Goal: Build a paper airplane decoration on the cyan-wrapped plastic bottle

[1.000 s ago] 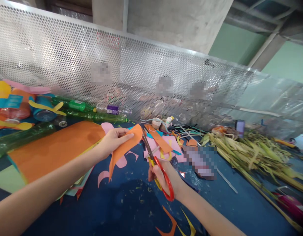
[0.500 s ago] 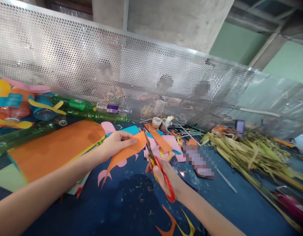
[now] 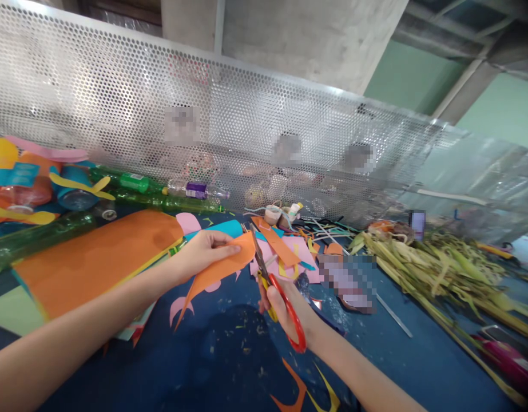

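Between thumb and fingers, my left hand (image 3: 206, 252) pinches a piece of orange paper (image 3: 223, 268), its pointed strip trailing toward me. My right hand (image 3: 285, 306) is closed round scissors (image 3: 294, 327) with red and yellow handles. Their blades point away from me and lie right at the paper's right edge. Pink paper scraps (image 3: 182, 306) are on the blue table under my left hand. Beyond the blades lie pink paper sheets (image 3: 306, 246) with an orange strip (image 3: 276, 240) across them.
Large orange sheets (image 3: 104, 254) and green bottles (image 3: 44, 237) lie at left, near bottle crafts (image 3: 77, 186). A perforated metal screen (image 3: 246, 114) closes the back, with people behind it. Dried husks (image 3: 439, 269) cover the right side. Curved offcuts (image 3: 296, 389) lie near me.
The scissors' handles have shifted slightly, and the right fingers with them. My left hand and the orange paper have barely moved.
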Tool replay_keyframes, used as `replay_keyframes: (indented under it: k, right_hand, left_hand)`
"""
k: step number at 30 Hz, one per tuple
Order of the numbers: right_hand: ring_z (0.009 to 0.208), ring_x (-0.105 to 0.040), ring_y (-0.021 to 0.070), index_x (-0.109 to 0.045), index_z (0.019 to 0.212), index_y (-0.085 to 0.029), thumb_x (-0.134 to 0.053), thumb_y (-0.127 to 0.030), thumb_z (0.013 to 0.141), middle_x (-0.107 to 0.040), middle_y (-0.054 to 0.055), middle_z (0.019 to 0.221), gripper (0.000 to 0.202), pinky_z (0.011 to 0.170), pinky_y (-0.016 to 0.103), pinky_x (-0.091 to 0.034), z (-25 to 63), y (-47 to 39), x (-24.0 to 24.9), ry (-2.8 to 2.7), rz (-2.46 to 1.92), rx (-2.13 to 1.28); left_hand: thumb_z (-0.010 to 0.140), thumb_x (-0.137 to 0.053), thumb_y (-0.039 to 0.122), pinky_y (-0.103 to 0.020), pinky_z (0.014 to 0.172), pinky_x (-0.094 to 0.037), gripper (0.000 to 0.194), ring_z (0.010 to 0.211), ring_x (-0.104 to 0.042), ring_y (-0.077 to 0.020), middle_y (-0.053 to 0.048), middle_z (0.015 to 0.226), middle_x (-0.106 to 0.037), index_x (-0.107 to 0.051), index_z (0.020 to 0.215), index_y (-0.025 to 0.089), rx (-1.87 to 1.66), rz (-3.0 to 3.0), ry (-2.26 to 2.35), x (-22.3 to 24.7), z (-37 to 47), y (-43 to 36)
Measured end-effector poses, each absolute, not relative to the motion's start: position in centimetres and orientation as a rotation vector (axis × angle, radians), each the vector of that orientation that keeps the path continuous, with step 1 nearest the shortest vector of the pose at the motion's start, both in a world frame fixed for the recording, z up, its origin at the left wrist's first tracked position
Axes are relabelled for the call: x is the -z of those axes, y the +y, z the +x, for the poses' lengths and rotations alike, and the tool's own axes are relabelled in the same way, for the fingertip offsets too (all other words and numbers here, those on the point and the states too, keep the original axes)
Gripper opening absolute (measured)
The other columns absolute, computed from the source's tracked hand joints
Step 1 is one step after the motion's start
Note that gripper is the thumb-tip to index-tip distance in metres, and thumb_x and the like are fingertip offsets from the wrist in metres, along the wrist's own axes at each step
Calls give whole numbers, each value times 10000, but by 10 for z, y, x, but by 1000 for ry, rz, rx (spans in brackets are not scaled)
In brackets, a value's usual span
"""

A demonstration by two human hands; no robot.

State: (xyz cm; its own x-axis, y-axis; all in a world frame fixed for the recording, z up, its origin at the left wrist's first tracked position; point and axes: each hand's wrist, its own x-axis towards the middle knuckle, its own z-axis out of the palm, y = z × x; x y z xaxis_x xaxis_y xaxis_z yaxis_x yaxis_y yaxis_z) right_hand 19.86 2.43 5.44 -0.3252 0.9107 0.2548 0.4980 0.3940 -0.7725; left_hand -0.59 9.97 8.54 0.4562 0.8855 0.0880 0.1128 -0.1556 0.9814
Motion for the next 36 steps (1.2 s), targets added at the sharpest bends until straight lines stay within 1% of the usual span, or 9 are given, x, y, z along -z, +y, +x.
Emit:
replay_keyframes:
  k: [6,11,16,20,26,29,31,33,36]
  right_hand:
    - [462,-411,111,-402,657,-209,-214,-663,850,-379,-40,527,528,516,256,-423,197,26,-49,-1906,-1214,-835]
    - [423,-402,91,-377,651,-207,-228,-690,830,-369,-48,533,537,459,232,-395,198,25,-49,-1877,-1245,-871]
    - [417,-410,94,-379,653,-206,-245,-688,828,-354,-54,507,529,452,230,-384,199,24,-52,-1905,-1277,-853]
    - [409,-392,90,-378,648,-207,-254,-686,826,-356,-52,505,526,434,227,-373,200,26,-51,-1911,-1287,-849]
    - [378,-352,74,-379,659,-208,-281,-652,843,-321,-68,496,490,388,206,-385,200,27,-49,-1855,-1334,-941]
    - [351,-333,65,-363,657,-212,-290,-644,848,-297,-84,467,478,375,201,-410,201,28,-47,-1828,-1372,-1013]
    - [345,-351,64,-362,648,-210,-295,-645,846,-308,-84,462,483,378,201,-426,203,29,-45,-1815,-1406,-1049]
    - [336,-375,67,-367,634,-206,-283,-649,847,-325,-80,453,499,383,209,-444,204,31,-43,-1789,-1444,-1071]
    - [318,-378,68,-395,639,-201,-265,-643,857,-340,-79,440,509,400,228,-466,205,32,-42,-1772,-1419,-1061]
  left_hand:
    - [734,-636,399,-214,478,-395,233,552,-597,-147,-28,682,-693,-686,745,172,-859,1616,899,-87,-6,99]
    - [730,-636,406,-236,530,-443,250,620,-635,-171,-48,756,-713,-700,816,180,-845,1609,888,-85,-8,102]
    - [723,-645,400,-220,493,-425,234,571,-627,-155,-34,713,-707,-692,778,178,-810,1637,899,-87,-12,107]
    - [725,-634,406,-233,503,-425,252,598,-626,-169,-37,729,-705,-698,832,187,-795,1729,893,-90,-16,111]
    - [735,-622,408,-219,443,-333,262,469,-502,-121,16,553,-591,-678,882,198,-855,1975,974,-85,-20,122]
    - [748,-613,391,-242,543,-388,267,574,-518,-139,-3,678,-609,-637,937,204,-1017,2174,1096,-86,-19,123]
    - [761,-594,357,-283,667,-411,211,709,-535,-170,-34,807,-614,-616,894,194,-1215,2335,1214,-89,-16,115]
    - [793,-540,327,-301,707,-397,153,758,-526,-187,-38,790,-593,-590,801,182,-1319,2461,1267,-90,-8,101]
    - [859,-427,349,-246,538,-351,286,559,-494,-135,3,604,-554,-554,664,183,-930,2431,1104,-82,7,72]
